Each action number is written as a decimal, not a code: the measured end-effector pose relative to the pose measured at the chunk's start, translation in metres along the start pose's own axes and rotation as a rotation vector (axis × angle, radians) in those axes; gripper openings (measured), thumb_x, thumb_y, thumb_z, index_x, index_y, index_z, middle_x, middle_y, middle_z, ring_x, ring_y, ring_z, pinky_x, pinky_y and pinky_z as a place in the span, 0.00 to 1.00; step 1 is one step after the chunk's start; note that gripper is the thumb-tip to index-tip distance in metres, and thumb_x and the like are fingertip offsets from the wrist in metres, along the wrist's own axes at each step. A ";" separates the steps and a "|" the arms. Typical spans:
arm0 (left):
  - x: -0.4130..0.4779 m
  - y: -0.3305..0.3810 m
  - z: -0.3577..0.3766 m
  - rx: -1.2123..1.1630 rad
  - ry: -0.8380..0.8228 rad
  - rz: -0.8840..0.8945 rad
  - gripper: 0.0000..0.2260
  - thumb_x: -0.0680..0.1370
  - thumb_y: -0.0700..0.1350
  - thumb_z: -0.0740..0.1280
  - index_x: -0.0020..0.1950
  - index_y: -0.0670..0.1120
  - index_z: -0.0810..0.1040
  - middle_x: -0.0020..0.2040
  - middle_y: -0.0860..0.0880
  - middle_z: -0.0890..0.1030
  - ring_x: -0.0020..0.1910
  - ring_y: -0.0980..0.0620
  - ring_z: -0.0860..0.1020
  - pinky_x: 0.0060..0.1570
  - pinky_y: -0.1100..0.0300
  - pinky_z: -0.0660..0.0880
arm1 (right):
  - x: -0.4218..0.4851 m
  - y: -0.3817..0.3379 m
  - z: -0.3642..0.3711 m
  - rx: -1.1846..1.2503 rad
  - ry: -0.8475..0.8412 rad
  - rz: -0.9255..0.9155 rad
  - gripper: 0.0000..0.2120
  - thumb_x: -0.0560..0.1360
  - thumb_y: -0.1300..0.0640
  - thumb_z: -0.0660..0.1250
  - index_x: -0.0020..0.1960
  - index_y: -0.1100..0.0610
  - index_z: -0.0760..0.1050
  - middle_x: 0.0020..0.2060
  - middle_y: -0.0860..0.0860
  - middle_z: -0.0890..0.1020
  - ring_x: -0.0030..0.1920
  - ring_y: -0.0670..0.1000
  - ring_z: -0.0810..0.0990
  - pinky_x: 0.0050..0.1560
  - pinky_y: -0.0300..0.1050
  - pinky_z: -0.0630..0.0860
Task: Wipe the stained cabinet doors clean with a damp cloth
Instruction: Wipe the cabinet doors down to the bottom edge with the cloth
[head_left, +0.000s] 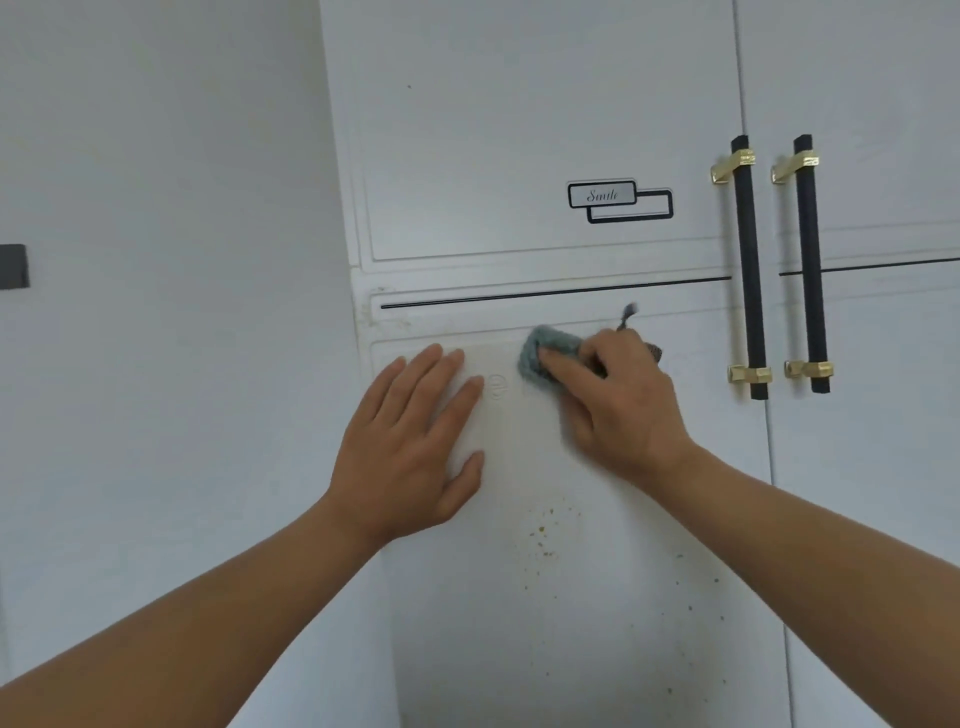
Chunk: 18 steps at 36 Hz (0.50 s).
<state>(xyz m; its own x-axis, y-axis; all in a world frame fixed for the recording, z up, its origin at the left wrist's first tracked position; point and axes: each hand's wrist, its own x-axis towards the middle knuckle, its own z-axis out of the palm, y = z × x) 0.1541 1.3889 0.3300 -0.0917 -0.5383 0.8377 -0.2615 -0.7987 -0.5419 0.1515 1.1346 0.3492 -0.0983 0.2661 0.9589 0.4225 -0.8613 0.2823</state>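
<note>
A white cabinet door (597, 623) fills the middle of the view. Brownish specks (543, 530) dot it below my hands, with fainter ones lower right. My right hand (618, 400) grips a bunched grey-green cloth (545, 348) and holds it against the upper part of the lower panel. A loose end of the cloth sticks up behind my fingers. My left hand (415, 441) lies flat on the door to the left of the cloth, fingers straight and spread.
Two black bar handles (748, 265) (810, 260) with gold mounts stand at the right, one on each door. A "Smile" sticker (618, 200) sits on the upper panel. A plain white wall (156, 312) with a dark fixture (13, 266) is at the left.
</note>
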 end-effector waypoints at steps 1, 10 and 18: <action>-0.001 0.001 0.000 0.007 0.003 -0.032 0.28 0.78 0.56 0.68 0.72 0.40 0.78 0.74 0.38 0.74 0.76 0.36 0.70 0.75 0.39 0.65 | -0.006 0.001 -0.001 -0.008 -0.040 -0.052 0.15 0.77 0.61 0.63 0.61 0.56 0.80 0.42 0.58 0.74 0.41 0.59 0.71 0.29 0.45 0.70; -0.005 0.012 0.000 0.023 -0.055 -0.146 0.33 0.80 0.58 0.65 0.78 0.39 0.69 0.77 0.38 0.69 0.79 0.37 0.64 0.79 0.39 0.59 | 0.045 0.013 -0.021 -0.033 -0.087 -0.021 0.17 0.77 0.59 0.62 0.63 0.53 0.80 0.45 0.56 0.75 0.44 0.57 0.72 0.30 0.45 0.69; -0.009 0.033 0.005 0.063 -0.091 -0.225 0.35 0.82 0.60 0.59 0.81 0.36 0.63 0.81 0.36 0.61 0.82 0.37 0.57 0.80 0.36 0.53 | 0.002 -0.021 -0.006 -0.022 -0.209 -0.100 0.15 0.77 0.58 0.63 0.62 0.56 0.78 0.43 0.58 0.76 0.40 0.59 0.74 0.28 0.43 0.67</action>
<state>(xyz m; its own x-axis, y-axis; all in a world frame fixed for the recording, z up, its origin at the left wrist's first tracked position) 0.1515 1.3665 0.3044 0.0499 -0.3644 0.9299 -0.2049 -0.9150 -0.3476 0.1374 1.1507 0.3458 0.0510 0.4323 0.9003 0.4005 -0.8347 0.3781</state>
